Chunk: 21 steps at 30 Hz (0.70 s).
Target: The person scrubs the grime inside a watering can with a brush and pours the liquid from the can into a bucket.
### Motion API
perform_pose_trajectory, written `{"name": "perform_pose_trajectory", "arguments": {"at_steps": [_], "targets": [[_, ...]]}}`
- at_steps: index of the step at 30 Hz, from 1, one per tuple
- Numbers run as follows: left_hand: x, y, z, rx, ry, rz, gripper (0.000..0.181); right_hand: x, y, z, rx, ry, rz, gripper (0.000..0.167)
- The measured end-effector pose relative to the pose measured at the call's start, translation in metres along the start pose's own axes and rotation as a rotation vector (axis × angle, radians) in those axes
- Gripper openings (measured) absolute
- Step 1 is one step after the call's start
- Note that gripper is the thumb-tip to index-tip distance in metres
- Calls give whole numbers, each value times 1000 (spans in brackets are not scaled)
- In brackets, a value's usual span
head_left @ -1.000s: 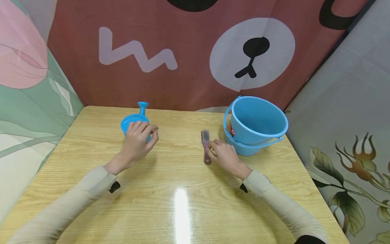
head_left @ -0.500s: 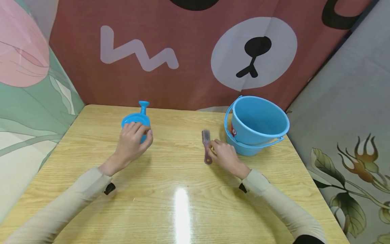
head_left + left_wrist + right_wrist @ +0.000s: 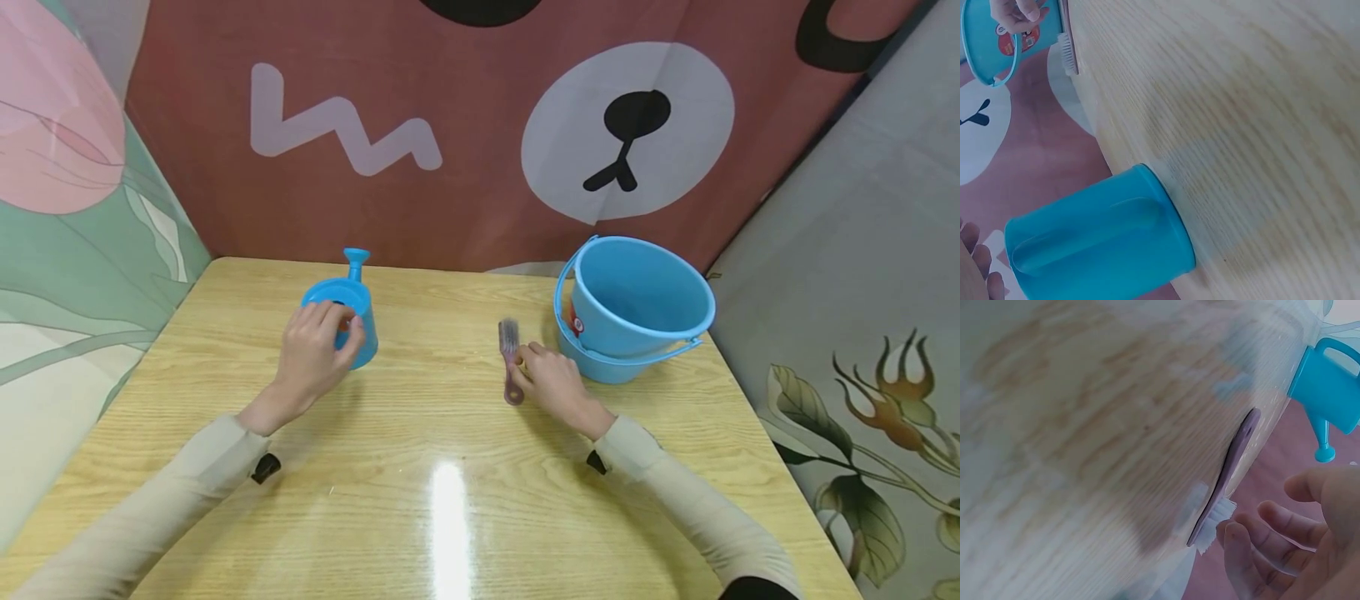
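Observation:
A blue watering can (image 3: 365, 333) stands upright at the back left of the table, its spout toward the wall. My left hand (image 3: 309, 354) hovers in front of the can's rim with fingers bent loosely; the left wrist view shows those fingers (image 3: 982, 259) apart from the can. To the right, a purple brush (image 3: 508, 357) with pale bristles lies on the table, bristles facing up. Beside it is my right hand (image 3: 553, 379), loosely curled around nothing. In the right wrist view its fingertips (image 3: 1238, 534) are close to the bristles; whether they touch, I cannot tell.
Light blue buckets (image 3: 609, 317), one nested in another, stand at the back right, handles hanging down. A wooden table (image 3: 375, 483) lies under everything. A brown cloth with a bear print (image 3: 480, 208) hangs behind it, and floral cloths (image 3: 817, 275) hang at the sides.
My left hand has drawn back slightly to the left, uncovering more of the watering can. The right hand and the brush have stayed in place.

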<state>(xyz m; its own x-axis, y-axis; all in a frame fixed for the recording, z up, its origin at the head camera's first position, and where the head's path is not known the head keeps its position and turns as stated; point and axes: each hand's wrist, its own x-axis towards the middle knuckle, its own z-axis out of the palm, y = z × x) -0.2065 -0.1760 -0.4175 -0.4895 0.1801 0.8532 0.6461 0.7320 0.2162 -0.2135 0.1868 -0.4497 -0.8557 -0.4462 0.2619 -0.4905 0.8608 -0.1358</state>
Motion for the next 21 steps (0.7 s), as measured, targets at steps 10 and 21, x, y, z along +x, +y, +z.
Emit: {"name": "perform_pose_trajectory", "arguments": {"at_steps": [10, 21], "targets": [[-5, -5, -4, 26, -39, -48, 34, 2, 0, -2, 9, -27, 28, 16], [-15, -9, -7, 38, -37, -81, 25, -1, -2, 0, 14, -34, 21, 17]]}}
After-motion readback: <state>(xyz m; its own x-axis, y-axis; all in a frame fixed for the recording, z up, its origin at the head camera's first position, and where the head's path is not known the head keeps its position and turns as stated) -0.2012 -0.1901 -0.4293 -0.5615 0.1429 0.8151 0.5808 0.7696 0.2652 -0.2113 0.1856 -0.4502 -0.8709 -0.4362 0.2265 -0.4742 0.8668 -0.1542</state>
